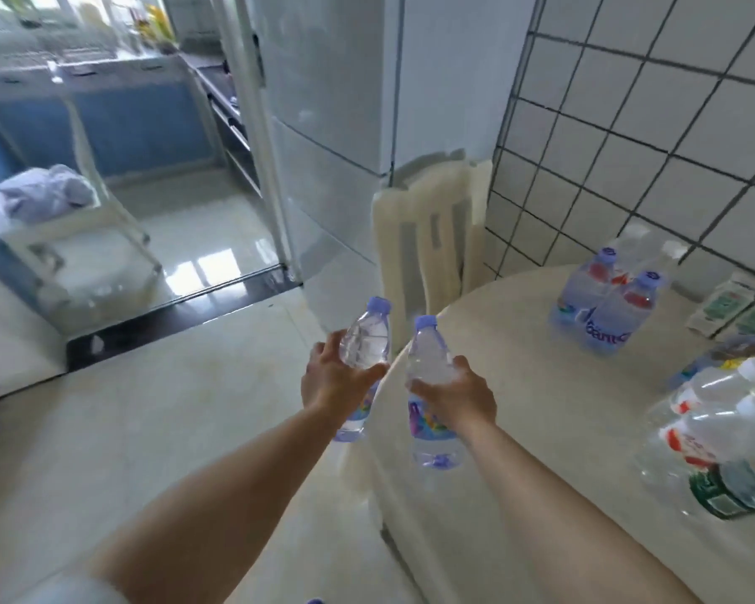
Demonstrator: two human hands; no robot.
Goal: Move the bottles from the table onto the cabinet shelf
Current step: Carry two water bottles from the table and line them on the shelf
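I have a bottle in each hand: my left hand (338, 379) is wrapped around the middle of the left bottle (364, 342), and my right hand (456, 392) is wrapped around the middle of the right bottle (428, 385), both with purple caps up and both lifted clear of the round table (541, 429) at the right. The left bottle hangs out over the floor (171, 407), tilted a little; the right one sits just above the table's near-left edge. Several more bottles wait on the table: a purple-capped cluster (602, 307) at the far side by the tiled wall (628, 146), and white-capped ones (715, 425) lying nearer on the right. I see no cabinet shelf from here, so I judge this to be the carry, and the job is barely begun. To carry well, I would keep both grips firm at the waist of each bottle, where thin plastic gives least, and hold the bottles apart so they do not knock. The white chair (428, 241) stands just beyond the table edge and the fridge (323, 124) beside it, so I would swing left of both before turning. The view is blurred, so I would slow down until the shelf shows.
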